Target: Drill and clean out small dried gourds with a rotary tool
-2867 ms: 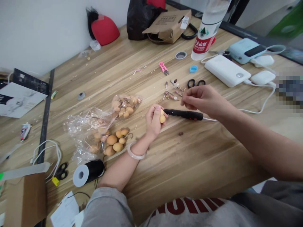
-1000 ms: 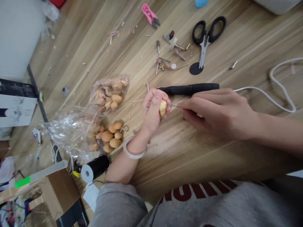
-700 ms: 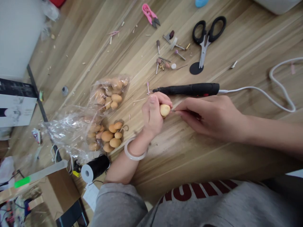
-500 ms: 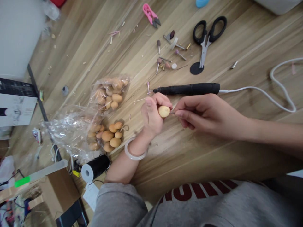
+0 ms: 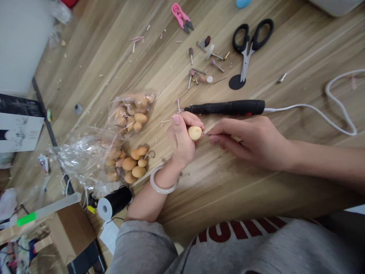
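Near the middle of the view, my left hand is closed around a small pale gourd, its rounded end facing right. My right hand pinches a thin metal bit between thumb and forefinger. The bit's tip meets the gourd's right end; how deep it goes I cannot tell. Just above both hands lies a black pen-shaped rotary tool with a white cable. A pink-tipped bit is close to its front end.
Several tan gourds lie by clear plastic bags on the left. Black-handled scissors, loose grinding bits and pink snips lie farther back. A black thread spool is beside my left forearm, above a cardboard box.
Both hands have shifted slightly left, with the gourd and bit still meeting. A small red light now shows on the rotary tool's handle.
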Demonstrator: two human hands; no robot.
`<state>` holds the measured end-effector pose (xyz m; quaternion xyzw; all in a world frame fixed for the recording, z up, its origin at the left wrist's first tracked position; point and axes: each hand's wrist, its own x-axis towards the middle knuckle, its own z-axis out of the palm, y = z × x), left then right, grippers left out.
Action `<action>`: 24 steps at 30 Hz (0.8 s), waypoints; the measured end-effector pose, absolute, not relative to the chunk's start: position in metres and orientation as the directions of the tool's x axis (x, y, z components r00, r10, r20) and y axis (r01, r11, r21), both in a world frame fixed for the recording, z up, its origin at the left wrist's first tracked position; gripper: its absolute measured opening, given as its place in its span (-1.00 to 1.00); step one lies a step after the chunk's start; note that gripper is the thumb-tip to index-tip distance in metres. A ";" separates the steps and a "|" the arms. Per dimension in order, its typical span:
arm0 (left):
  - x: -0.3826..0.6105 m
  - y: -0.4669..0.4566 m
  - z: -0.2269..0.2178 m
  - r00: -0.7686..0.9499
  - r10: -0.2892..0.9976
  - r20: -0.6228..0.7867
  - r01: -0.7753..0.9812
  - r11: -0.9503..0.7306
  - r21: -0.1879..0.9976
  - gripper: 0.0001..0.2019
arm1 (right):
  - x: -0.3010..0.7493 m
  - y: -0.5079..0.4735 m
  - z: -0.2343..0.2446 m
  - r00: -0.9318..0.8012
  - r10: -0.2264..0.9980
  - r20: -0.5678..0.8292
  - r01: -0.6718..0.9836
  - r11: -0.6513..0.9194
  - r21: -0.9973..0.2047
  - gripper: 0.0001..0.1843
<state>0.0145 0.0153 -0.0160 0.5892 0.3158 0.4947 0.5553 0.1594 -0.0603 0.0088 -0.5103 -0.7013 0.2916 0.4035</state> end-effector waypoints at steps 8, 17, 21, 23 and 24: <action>0.008 0.015 -0.020 0.395 0.878 0.268 -0.120 -0.240 0.963 -0.44 | 0.159 -0.060 0.014 -0.177 0.969 0.171 0.290 0.217 -0.932 -0.79; 0.010 0.014 -0.022 0.373 0.863 0.340 -0.235 -0.267 0.935 -0.50 | 0.161 -0.050 0.016 -0.412 0.905 -0.103 -0.233 -0.214 -0.949 -0.65; 0.010 0.013 -0.022 0.339 0.871 0.355 -0.254 -0.278 0.926 -0.52 | 0.160 -0.051 0.015 -0.363 0.927 -0.097 -0.169 -0.168 -0.971 -0.67; 0.009 0.014 -0.022 0.338 0.880 0.335 -0.216 -0.274 0.937 -0.51 | 0.160 -0.053 0.015 -0.302 0.952 -0.053 -0.064 -0.076 -0.995 -0.74; 0.008 0.014 -0.022 0.339 0.885 0.319 -0.184 -0.270 0.945 -0.50 | 0.160 -0.054 0.015 -0.268 0.963 -0.017 0.006 -0.016 -1.000 -0.80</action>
